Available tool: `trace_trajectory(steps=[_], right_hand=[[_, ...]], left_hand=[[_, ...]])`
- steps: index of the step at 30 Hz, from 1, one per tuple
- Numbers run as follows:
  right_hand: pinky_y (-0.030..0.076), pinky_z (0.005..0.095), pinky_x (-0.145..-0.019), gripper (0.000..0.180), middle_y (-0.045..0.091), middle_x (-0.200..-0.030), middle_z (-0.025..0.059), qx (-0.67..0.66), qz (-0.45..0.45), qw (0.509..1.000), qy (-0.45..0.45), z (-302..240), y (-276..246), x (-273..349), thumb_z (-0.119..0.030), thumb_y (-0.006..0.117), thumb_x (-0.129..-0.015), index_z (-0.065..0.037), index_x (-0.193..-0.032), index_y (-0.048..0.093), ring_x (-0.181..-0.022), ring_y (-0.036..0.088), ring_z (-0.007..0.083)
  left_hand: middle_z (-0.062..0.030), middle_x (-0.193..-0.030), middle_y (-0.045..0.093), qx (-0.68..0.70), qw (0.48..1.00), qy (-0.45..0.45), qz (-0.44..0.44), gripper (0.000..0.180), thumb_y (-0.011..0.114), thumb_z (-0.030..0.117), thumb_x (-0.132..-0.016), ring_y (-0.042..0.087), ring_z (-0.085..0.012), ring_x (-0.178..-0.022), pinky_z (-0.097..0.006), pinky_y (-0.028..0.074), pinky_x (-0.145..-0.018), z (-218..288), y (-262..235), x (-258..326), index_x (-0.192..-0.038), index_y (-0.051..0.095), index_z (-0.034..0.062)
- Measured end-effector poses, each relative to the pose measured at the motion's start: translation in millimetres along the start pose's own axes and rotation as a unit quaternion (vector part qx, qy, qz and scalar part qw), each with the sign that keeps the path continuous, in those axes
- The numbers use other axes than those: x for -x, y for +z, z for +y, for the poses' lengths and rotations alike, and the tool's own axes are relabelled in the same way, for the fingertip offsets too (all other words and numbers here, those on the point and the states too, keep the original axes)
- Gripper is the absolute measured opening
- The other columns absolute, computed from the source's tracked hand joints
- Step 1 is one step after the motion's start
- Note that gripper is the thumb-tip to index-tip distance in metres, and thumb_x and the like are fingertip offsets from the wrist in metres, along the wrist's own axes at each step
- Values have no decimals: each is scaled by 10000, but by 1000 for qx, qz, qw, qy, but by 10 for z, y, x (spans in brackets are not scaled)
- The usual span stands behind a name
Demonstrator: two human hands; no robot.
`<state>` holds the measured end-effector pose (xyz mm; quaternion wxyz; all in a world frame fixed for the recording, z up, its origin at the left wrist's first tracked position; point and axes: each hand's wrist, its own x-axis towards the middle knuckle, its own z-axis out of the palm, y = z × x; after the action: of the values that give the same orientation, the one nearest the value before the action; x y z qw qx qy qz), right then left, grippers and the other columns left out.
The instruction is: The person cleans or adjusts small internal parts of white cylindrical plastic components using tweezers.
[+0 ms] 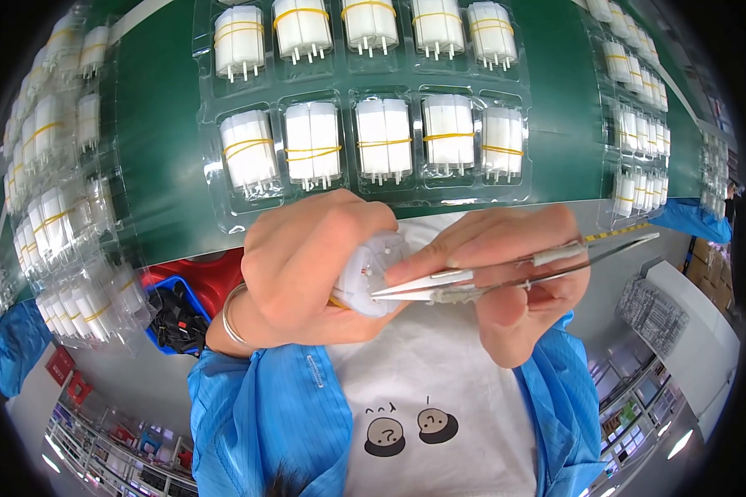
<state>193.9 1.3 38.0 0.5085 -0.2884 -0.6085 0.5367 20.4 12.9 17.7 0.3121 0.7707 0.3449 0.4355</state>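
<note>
My left hand [294, 257] is closed around a bundle of white plastic pieces [373, 257] bound with a yellow rubber band. Its end faces my right hand, and small pins show on it. Metal tweezers [427, 287] with tape-wrapped arms are gripped in my right hand [526, 240]. Their tips touch or lie very close to the bundle's end; exact contact is hard to make out. My right fingertips also rest near the bundle's edge. Just beyond both hands, a clear plastic tray [211, 170] holds several similar banded bundles [383, 137] with pins pointing toward me.
The tray lies on a green tabletop [162, 124]. More trays of white bundles stand at the left [54, 215] and right [638, 132]. Below the table's near edge sit a red stool [215, 277] and a blue bin [174, 319] with black contents.
</note>
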Motion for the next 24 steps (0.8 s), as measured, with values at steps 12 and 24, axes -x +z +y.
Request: trace_trajectory(steps=[12, 24], right_hand=[[531, 313, -537, 402, 639, -765, 233, 120, -73, 987, -74, 54, -75, -31, -311, 615, -834, 38, -964, 463, -602, 636, 239], [534, 311, -573, 344, 629, -831, 268, -59, -64, 994, -64, 114, -86, -37, -270, 610, -841, 30, -940, 473, -662, 647, 240]], left_hand=[[-84, -604, 544, 0, 995, -64, -78, 276, 725, 101, -541, 529, -238, -462, -288, 407, -406, -12, -46, -26, -750, 562, 23], [-79, -616, 557, 199, 973, -41, -105, 273, 774, 118, -580, 525, -224, -450, -271, 396, -395, 24, -61, -63, -720, 563, 16]])
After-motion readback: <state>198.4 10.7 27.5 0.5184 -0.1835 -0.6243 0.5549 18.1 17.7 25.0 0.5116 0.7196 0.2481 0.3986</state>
